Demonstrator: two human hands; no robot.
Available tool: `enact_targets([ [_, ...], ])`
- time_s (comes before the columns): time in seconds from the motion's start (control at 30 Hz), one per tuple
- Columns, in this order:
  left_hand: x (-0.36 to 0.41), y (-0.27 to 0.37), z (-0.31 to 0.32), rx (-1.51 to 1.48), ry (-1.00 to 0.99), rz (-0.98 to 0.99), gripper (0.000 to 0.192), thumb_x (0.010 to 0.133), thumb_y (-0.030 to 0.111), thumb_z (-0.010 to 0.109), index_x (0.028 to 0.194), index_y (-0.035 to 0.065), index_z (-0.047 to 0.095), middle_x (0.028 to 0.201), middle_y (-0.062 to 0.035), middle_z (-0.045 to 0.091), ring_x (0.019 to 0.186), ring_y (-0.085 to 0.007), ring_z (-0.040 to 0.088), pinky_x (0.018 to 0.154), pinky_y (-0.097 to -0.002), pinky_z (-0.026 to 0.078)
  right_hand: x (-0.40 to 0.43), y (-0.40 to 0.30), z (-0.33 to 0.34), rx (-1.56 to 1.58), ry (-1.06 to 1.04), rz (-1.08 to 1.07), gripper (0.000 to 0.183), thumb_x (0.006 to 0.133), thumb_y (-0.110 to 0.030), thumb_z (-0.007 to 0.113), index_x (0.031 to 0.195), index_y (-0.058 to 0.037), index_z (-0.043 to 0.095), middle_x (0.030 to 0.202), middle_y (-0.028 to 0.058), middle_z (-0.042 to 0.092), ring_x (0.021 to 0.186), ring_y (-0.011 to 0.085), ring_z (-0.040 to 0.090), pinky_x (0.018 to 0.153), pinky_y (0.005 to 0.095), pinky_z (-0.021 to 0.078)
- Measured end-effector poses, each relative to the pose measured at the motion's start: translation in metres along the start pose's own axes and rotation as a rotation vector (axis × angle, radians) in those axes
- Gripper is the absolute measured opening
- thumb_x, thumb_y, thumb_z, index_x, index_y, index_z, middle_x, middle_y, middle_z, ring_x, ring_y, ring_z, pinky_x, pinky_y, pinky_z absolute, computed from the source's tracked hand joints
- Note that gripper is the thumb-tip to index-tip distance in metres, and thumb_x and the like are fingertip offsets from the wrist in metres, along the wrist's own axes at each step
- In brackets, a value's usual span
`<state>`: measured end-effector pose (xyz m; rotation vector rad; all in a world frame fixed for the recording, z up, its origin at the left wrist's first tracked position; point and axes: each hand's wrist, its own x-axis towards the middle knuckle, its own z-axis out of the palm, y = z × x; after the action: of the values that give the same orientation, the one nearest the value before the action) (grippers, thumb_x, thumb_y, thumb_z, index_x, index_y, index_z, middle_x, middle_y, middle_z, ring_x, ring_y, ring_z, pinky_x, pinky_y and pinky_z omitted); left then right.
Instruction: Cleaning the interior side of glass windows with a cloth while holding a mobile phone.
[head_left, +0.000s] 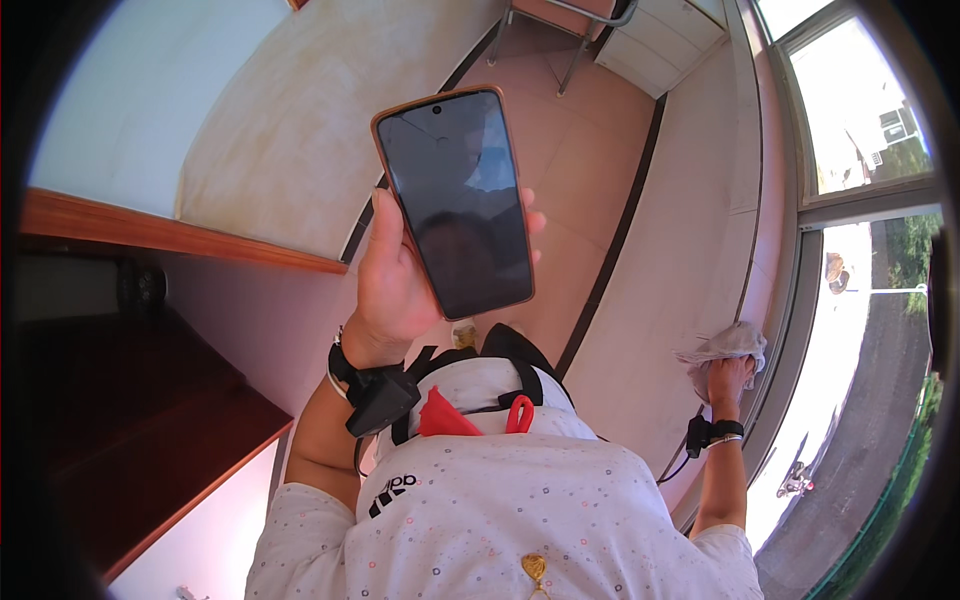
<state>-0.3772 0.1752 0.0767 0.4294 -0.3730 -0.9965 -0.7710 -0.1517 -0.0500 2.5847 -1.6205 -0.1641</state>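
A smartphone (472, 217) in a brown case is gripped in my left hand (394, 270), held up in front of my body. Its screen is dark and reflects light and the outline of a head. My thumb lies along the phone's left edge, and fingertips show past the right edge. Off to the right, my right hand (731, 379) holds a crumpled greyish cloth (727, 345) against the window sill (757, 300). Parts of the fingers are hidden by the cloth. A black strapped device sits on each wrist.
The window (862, 112) runs along my right, with a road outside. A low white wall (675, 225) stands below the sill. Ahead are a metal-framed chair (562, 15) and a white drawer cabinet (660, 41). On the left, a dark doorway (150, 360) has wooden trim (187, 232).
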Motion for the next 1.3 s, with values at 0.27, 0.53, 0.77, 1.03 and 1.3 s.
enact_targets([
  [0.27,-0.024,0.006,-0.001,-0.067,0.058,0.12,0.084,0.088,0.068,0.022,0.141,0.0025,0.025,0.136,-0.0227,0.039,0.122,-0.0379,0.044,0.097,-0.0564,0.039,0.006,0.017,0.011,0.043,0.041,-0.069,0.048,0.079,-0.018,0.053,0.123,0.001,0.051,0.131,0.0248,0.042,0.122,0.0466,0.03,0.105,0.0545,0.0216],
  [0.53,-0.029,0.012,0.006,-0.04,0.083,0.162,0.084,0.088,0.068,0.024,0.14,0.002,0.026,0.134,-0.0211,0.041,0.121,-0.0362,0.046,0.097,-0.0532,0.04,0.004,-0.021,-0.022,0.129,0.01,-0.14,0.047,0.077,-0.014,0.056,0.121,0.0015,0.052,0.13,0.0245,0.043,0.122,0.0468,0.031,0.105,0.0531,0.0236],
  [0.77,-0.053,0.002,0.018,-0.072,0.088,0.179,0.083,0.089,0.066,0.024,0.139,0.0009,0.026,0.133,-0.0189,0.043,0.12,-0.0341,0.047,0.097,-0.0501,0.041,0.01,-0.003,-0.002,0.144,0.094,-0.245,0.048,0.074,-0.011,0.057,0.12,0.0013,0.053,0.13,0.0241,0.043,0.122,0.0468,0.031,0.106,0.0527,0.023],
  [1.03,-0.105,-0.008,0.03,-0.004,0.119,0.271,0.084,0.088,0.068,0.024,0.14,0.0024,0.025,0.135,-0.022,0.04,0.119,-0.037,0.046,0.096,-0.0551,0.04,0.016,-0.002,0.002,0.168,0.129,-0.302,0.055,0.071,-0.006,0.058,0.124,0.0007,0.048,0.13,0.0232,0.043,0.122,0.0464,0.031,0.107,0.0529,0.0213],
  [1.3,-0.131,-0.015,0.036,-0.011,0.138,0.299,0.083,0.088,0.067,0.021,0.139,0.0017,0.028,0.133,-0.0217,0.042,0.118,-0.0365,0.048,0.095,-0.0545,0.041,0.024,0.009,0.011,0.145,0.187,-0.397,0.056,0.072,-0.002,0.057,0.127,0.0008,0.045,0.13,0.0226,0.043,0.123,0.0458,0.03,0.107,0.0518,0.0209],
])
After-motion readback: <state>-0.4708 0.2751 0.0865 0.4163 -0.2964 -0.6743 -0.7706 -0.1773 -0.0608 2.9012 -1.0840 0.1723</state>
